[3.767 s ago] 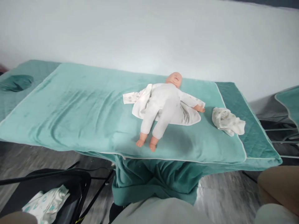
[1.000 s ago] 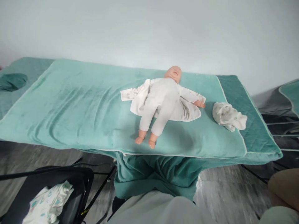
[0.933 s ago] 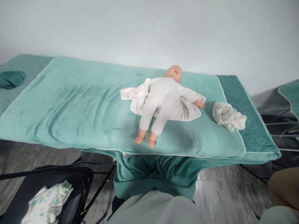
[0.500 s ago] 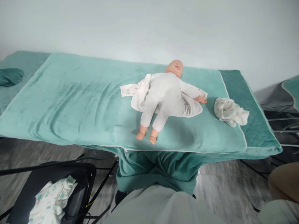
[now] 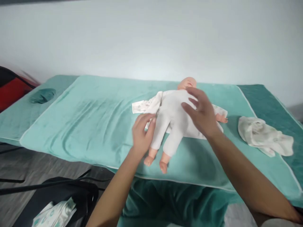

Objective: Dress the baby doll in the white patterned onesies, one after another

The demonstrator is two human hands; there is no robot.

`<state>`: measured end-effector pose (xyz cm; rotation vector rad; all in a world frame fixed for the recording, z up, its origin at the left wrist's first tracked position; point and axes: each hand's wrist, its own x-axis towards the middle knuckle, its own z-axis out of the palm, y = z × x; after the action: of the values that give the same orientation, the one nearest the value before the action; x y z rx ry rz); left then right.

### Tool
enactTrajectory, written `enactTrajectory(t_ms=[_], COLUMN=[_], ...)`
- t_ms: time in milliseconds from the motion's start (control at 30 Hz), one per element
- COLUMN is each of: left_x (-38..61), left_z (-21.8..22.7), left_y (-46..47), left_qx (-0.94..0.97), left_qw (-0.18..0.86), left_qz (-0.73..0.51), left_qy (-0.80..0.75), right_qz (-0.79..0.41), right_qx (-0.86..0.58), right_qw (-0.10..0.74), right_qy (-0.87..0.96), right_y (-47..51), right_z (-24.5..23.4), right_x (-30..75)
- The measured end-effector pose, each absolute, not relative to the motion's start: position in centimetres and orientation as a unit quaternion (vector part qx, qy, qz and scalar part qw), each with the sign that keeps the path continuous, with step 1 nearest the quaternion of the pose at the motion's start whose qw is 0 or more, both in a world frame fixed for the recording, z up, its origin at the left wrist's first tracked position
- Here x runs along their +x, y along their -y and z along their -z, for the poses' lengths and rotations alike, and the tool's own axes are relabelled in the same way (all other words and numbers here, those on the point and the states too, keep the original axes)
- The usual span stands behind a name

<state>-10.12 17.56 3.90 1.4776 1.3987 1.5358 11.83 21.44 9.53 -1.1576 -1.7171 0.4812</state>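
A baby doll (image 5: pixel 174 107) lies on its back with its feet toward me, its soft white body between my hands. A white printed baby shirt (image 5: pixel 153 103) is spread open beneath it. One sleeve, at the right, is on the doll's arm, whose hand (image 5: pixel 222 118) pokes out of the cuff; the left sleeve (image 5: pixel 139 107) lies flat. My right hand (image 5: pixel 201 110) is over the doll's chest, fingers apart and holding nothing. Beside the doll's hip, my left hand (image 5: pixel 143 132) is open with bent fingers, close to the shirt's edge; whether it touches the cloth is unclear.
A crumpled white printed garment (image 5: pixel 262 134) lies on the right of the green-covered massage table (image 5: pixel 78 123). Below the table at left, a black chair (image 5: pixel 30 209) bears another printed baby garment (image 5: pixel 55 216). A white wall (image 5: pixel 142 41) stands behind.
Both my hands have come into view from below and reached to the doll. The camera view has shifted, and the doll and shirt look unchanged.
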Motion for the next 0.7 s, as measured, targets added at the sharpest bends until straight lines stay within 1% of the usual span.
enactTrajectory(t_ms=[33, 67, 133, 167, 233, 300, 367, 467, 567, 700], left_x=[-9.9, -9.7, -9.2, -9.0, -8.8, -8.9, -9.2, -9.9, -10.1, -8.7], left_z=[-3.1, -2.2, -0.4, 0.5, 1.9, 2.7, 2.9, 2.7, 2.0, 0.0], left_y=[-19.9, -22.5, -27.6, -29.8, -32.7, -33.6, -33.2, -32.2, -32.3, -32.9], left_qx=[0.583, 0.610, 0.641, 0.644, 0.650, 0.650, 0.617, 0.524, 0.441, 0.333], left_qw=[0.261, 0.227, 0.163, 0.145, 0.115, 0.123, 0.171, 0.262, 0.337, 0.472], left_qz=[-0.559, -0.536, -0.482, -0.458, -0.430, -0.441, -0.496, -0.594, -0.651, -0.684], left_qy=[-0.528, -0.538, -0.574, -0.595, -0.616, -0.607, -0.587, -0.551, -0.517, -0.444], right_qz=[-0.182, -0.162, -0.117, -0.099, -0.064, -0.047, -0.057, -0.071, -0.048, -0.036], right_qx=[-0.482, -0.495, -0.535, -0.545, -0.556, -0.566, -0.580, -0.591, -0.596, -0.590], right_qw=[0.454, 0.401, 0.246, 0.156, 0.022, -0.050, -0.083, -0.109, -0.106, -0.086], right_qy=[0.727, 0.753, 0.800, 0.818, 0.828, 0.822, 0.808, 0.796, 0.794, 0.802], right_y=[-23.3, -25.4, -29.7, -31.6, -34.9, -37.0, -38.1, -38.5, -37.8, -36.6], right_z=[-8.8, -8.1, -7.2, -6.9, -6.6, -6.5, -6.4, -6.6, -7.1, -7.5], right_x=[10.9, 9.9, 7.8, 6.9, 5.5, 4.7, 4.4, 4.4, 4.1, 2.4])
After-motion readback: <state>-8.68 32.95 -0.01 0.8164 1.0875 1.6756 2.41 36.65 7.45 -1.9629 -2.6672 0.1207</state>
